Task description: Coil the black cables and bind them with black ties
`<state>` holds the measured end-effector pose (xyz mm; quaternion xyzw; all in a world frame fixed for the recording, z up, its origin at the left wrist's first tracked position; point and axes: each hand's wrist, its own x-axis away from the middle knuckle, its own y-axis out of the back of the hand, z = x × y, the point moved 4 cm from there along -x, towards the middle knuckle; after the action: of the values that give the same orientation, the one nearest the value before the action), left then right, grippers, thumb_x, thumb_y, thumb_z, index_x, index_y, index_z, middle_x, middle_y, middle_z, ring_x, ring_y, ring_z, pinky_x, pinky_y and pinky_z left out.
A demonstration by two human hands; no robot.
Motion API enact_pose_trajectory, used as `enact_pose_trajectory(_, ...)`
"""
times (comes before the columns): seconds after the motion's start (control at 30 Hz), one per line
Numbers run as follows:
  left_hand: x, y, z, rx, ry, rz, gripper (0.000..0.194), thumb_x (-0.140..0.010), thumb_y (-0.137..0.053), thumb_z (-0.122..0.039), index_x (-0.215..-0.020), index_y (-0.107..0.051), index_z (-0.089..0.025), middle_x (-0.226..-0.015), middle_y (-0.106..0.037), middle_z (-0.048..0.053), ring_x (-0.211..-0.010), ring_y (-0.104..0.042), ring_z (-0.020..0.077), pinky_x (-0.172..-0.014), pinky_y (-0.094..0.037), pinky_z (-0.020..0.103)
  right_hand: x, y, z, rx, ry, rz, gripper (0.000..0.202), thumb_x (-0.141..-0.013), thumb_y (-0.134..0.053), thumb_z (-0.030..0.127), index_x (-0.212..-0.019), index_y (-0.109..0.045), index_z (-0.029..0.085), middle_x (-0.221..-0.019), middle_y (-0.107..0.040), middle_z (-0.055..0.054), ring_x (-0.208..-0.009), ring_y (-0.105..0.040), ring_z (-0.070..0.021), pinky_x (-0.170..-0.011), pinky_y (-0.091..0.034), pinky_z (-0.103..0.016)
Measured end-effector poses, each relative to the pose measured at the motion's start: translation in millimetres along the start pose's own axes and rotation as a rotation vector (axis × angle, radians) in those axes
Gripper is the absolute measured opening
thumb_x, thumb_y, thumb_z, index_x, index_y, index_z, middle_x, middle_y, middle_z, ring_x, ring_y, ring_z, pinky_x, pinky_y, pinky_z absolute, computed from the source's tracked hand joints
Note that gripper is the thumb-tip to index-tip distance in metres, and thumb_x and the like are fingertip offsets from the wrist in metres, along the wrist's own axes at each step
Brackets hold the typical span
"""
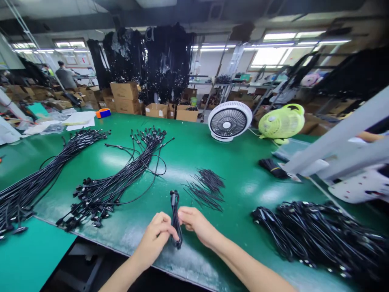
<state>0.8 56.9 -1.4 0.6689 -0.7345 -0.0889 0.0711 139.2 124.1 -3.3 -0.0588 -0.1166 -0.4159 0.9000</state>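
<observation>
A folded bundle of black cable (175,202) stands nearly upright between my hands near the front edge of the green table. My left hand (156,235) has its fingers closed on the bundle's lower left side. The fingertips of my right hand (196,223) are pinched at the bundle's right side, partly hidden from view. Thin black ties (208,186) lie in a loose pile just beyond my right hand. Long unfolded black cables (130,170) spread out to the left, and folded cable bundles (313,235) are heaped at the right.
Another long cable pile (60,162) lies at the far left. A white fan (226,125) and a green fan (281,121) stand at the table's back. Grey posts (340,129) slant across the right. A banded black bundle (272,168) lies near them. Papers (80,119) rest back left.
</observation>
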Motion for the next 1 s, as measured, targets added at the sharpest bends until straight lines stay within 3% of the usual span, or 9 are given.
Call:
enact_pose_trajectory(0.1, -4, -5.1, 9, 0.026, 0.073, 0.021, 0.027, -0.087, -0.053, -0.037, -0.082, -0.076, -0.023, -0.088, -0.061, 0.007, -0.092, -0.055, 0.0245, -0.090, -0.041, 0.036, 15, 3, 11, 0.433, 0.229, -0.078, 0.033, -0.089, -0.045, 0.039, -0.064, -0.051, 0.017, -0.063, -0.051, 0.001, -0.060, -0.042, -0.0108, -0.061, -0.032, -0.024)
enact_pose_trajectory(0.17, -8, -4.3, 13, 0.177, 0.143, -0.018, 0.034, -0.085, -0.056, -0.049, -0.085, -0.075, -0.020, -0.084, -0.060, 0.006, -0.083, -0.053, 0.0224, -0.084, -0.042, 0.035, 24, -7, 11, 0.733, 0.337, -0.026, 0.030, -0.092, -0.043, 0.031, -0.071, -0.058, 0.017, -0.074, -0.061, -0.002, -0.071, -0.051, -0.0132, -0.070, -0.037, -0.025)
enact_pose_trajectory(0.27, -10, -0.4, 12, 0.376, 0.160, -0.065, 0.049, -0.084, -0.055, -0.063, -0.082, -0.072, -0.017, -0.075, -0.052, 0.003, -0.071, -0.043, 0.0172, -0.071, -0.040, 0.030, 24, -13, 4, 0.838, 0.312, 0.018, 0.026, -0.093, -0.044, 0.028, -0.079, -0.063, 0.017, -0.082, -0.066, -0.002, -0.075, -0.054, -0.0130, -0.071, -0.037, -0.024)
enact_pose_trajectory(0.43, -3, -5.3, 6, 0.110, 0.106, 0.045, 0.056, -0.089, -0.046, -0.064, -0.061, -0.061, -0.018, -0.069, -0.054, 0.004, -0.067, -0.044, 0.0171, -0.067, -0.037, 0.029, 18, 6, 9, 0.466, 0.209, -0.108, 0.028, -0.089, -0.048, 0.026, -0.063, -0.053, 0.016, -0.063, -0.053, 0.003, -0.066, -0.048, -0.0101, -0.068, -0.035, -0.022)
enact_pose_trajectory(0.53, 0, -11.1, 8, -0.027, 0.137, 0.064, 0.049, -0.089, -0.047, -0.062, -0.072, -0.064, -0.019, -0.071, -0.057, 0.003, -0.071, -0.050, 0.0189, -0.073, -0.040, 0.031, 23, 3, 9, 0.118, 0.178, -0.036, 0.030, -0.085, -0.053, 0.036, -0.062, -0.052, 0.016, -0.063, -0.053, 0.003, -0.063, -0.045, -0.0088, -0.064, -0.034, -0.021)
enact_pose_trajectory(0.67, 4, -16.5, 16, 0.017, 0.204, 0.105, 0.045, -0.091, -0.046, -0.056, -0.080, -0.065, -0.017, -0.083, -0.066, 0.006, -0.080, -0.058, 0.0204, -0.081, -0.045, 0.032, 30, -10, -6, -0.272, -0.013, 0.096, 0.038, -0.079, -0.058, 0.050, -0.065, -0.050, 0.016, -0.062, -0.050, 0.005, -0.048, -0.022, -0.0045, -0.049, -0.015, -0.022)
enact_pose_trajectory(0.77, 8, -18.1, 15, -0.031, 0.228, 0.127, 0.034, -0.093, -0.048, -0.046, -0.087, -0.066, -0.017, -0.087, -0.068, 0.006, -0.082, -0.062, 0.0198, -0.081, -0.048, 0.032, 34, -15, -16, -0.345, -0.093, 0.124, 0.040, -0.079, -0.056, 0.054, -0.067, -0.047, 0.017, -0.063, -0.049, 0.005, -0.047, -0.016, -0.0044, -0.047, -0.011, -0.023)
enact_pose_trajectory(0.87, 7, -14.7, 10, -0.090, 0.157, 0.035, 0.028, -0.092, -0.053, -0.039, -0.105, -0.064, -0.017, -0.101, -0.069, 0.008, -0.088, -0.065, 0.0199, -0.086, -0.049, 0.033, 36, -13, -18, -0.017, 0.039, 0.042, 0.041, -0.089, -0.046, 0.052, -0.066, -0.047, 0.017, -0.064, -0.049, 0.003, -0.052, -0.031, -0.0070, -0.052, -0.022, -0.023)
enact_pose_trajectory(1.0, 0, -12.7, 6, -0.050, 0.131, -0.020, 0.028, -0.090, -0.057, -0.038, -0.107, -0.066, -0.017, -0.103, -0.071, 0.008, -0.088, -0.068, 0.0199, -0.087, -0.050, 0.033, 40, -12, -10, 0.789, 0.282, -0.190, 0.043, -0.101, -0.029, 0.042, -0.076, -0.054, 0.017, -0.074, -0.057, -0.004, -0.068, -0.046, -0.0132, -0.064, -0.028, -0.027)
